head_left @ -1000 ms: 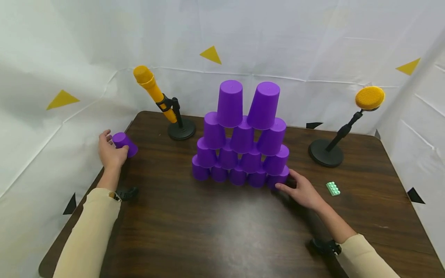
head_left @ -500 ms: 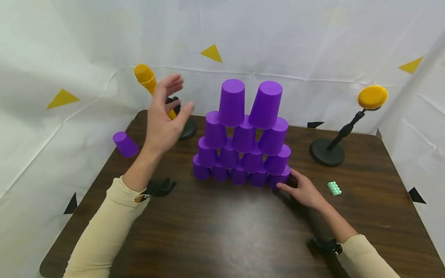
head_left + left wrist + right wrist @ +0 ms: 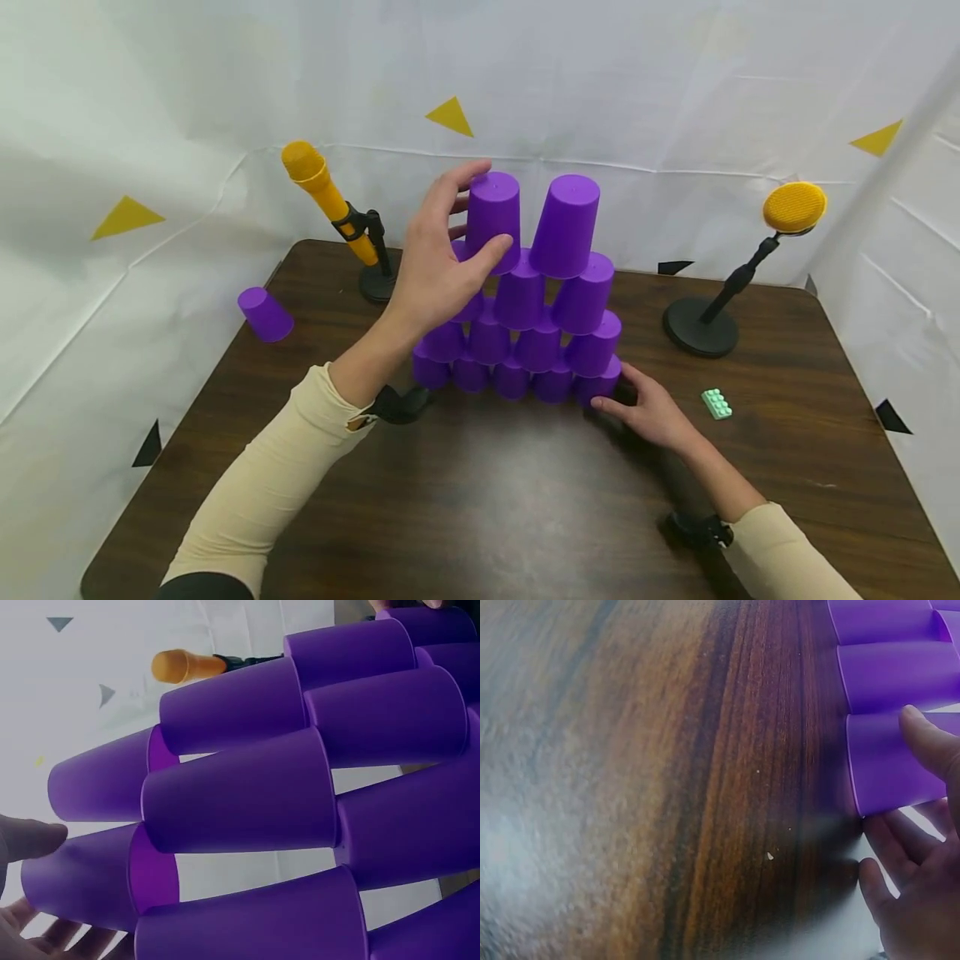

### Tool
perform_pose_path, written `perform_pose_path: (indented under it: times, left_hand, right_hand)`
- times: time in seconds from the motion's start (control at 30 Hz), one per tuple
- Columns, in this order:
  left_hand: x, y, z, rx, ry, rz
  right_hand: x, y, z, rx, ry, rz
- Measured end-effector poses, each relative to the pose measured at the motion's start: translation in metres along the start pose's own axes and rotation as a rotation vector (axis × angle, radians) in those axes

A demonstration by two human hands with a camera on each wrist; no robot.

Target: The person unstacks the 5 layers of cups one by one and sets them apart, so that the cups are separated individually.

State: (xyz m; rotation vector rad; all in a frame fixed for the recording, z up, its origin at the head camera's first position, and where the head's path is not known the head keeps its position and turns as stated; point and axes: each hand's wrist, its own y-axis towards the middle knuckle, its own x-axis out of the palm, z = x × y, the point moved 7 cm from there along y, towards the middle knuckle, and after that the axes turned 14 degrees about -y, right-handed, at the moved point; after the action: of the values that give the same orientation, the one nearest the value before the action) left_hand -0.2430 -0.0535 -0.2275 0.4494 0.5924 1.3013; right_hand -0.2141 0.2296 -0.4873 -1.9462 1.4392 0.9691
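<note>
Left hand (image 3: 438, 271) is up at the top of the cup pyramid (image 3: 525, 321), thumb and fingers curled round the top-left cup (image 3: 492, 218), which sits upside down on the row below, right beside the other top cup (image 3: 566, 223). In the left wrist view the thumb tip (image 3: 30, 838) is against that cup's side with the fingers (image 3: 52, 937) underneath. Right hand (image 3: 654, 412) is low on the table (image 3: 480, 500), thumb and fingers wrapped loosely round the bottom-right corner cup (image 3: 600, 385); the right wrist view shows the thumb (image 3: 930, 742) lying on the cup wall, fingers spread behind it. The pyramid stands mid-table, towards the back. One stray purple cup (image 3: 264, 313) sits at the far left edge, well apart. A yellow mic on a stand (image 3: 330, 200) is behind the left hand, a yellow round-headed stand (image 3: 750, 258) is off to the right, and a small green brick (image 3: 717, 404) lies near the right hand.
</note>
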Motion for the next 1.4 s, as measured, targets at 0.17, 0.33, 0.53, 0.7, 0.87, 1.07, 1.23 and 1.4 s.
perform_pose_path:
  times: [0.17, 0.33, 0.53, 0.7, 0.87, 1.07, 1.23, 1.4]
  left_hand:
    - [-0.006, -0.006, 0.023, 0.003, -0.072, 0.004]
    - [-0.043, -0.018, 0.022, 0.097, -0.105, 0.089]
    - [-0.118, -0.048, -0.006, 0.071, -0.102, 0.294]
    - [-0.179, -0.091, -0.050, -0.099, -0.058, 0.506]
    - [-0.218, -0.132, -0.111, -0.278, 0.201, 0.591]
    - [-0.237, -0.162, -0.170, -0.407, 0.379, 0.587]
    - [-0.241, -0.165, -0.193, -0.457, 0.457, 0.559]
    - [-0.244, -0.162, -0.206, -0.474, 0.507, 0.536]
  right_hand:
    - [0.000, 0.000, 0.000, 0.014, -0.014, -0.013]
    - [0.000, 0.000, 0.000, 0.011, -0.015, -0.016]
    - [0.000, 0.001, -0.002, 0.011, -0.024, -0.008]
    - [0.002, 0.000, -0.001, 0.023, -0.034, -0.009]
    - [0.002, 0.001, 0.000, 0.030, -0.030, -0.007]
    - [0.001, 0.001, -0.001, 0.026, -0.030, -0.010]
    - [0.001, 0.002, -0.002, 0.026, -0.031, -0.007]
    - [0.001, 0.001, -0.002, 0.030, -0.034, 0.000]
